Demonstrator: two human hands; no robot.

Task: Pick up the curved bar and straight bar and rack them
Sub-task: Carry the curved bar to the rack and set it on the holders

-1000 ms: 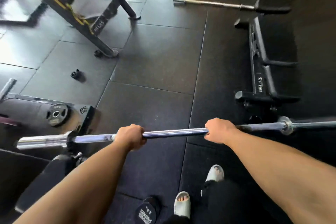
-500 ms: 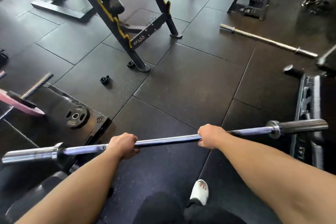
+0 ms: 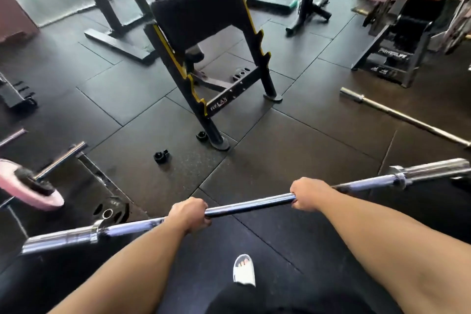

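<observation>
I hold a chrome straight bar [image 3: 249, 204] crosswise in front of me, above the floor, its left end lower than its right. My left hand [image 3: 190, 214] and my right hand [image 3: 309, 194] are both shut on its shaft, about shoulder width apart. Ahead stands a black slanted bar rack [image 3: 201, 102] with yellow-edged notches; no bar lies in the notches I can see. A second bar [image 3: 402, 116] lies on the floor at the right, its far end cut off by the frame edge.
Two black collars [image 3: 161, 155] [image 3: 202, 135] lie on the mats near the rack's front foot. A small black plate [image 3: 110, 210] and a pink plate [image 3: 28, 190] on a stub sit at the left. A plate tree [image 3: 397, 41] stands at the back right.
My view has risen and swung toward the rack, which is now closer and centred. The bar stays in both hands and has tilted, right end higher.
</observation>
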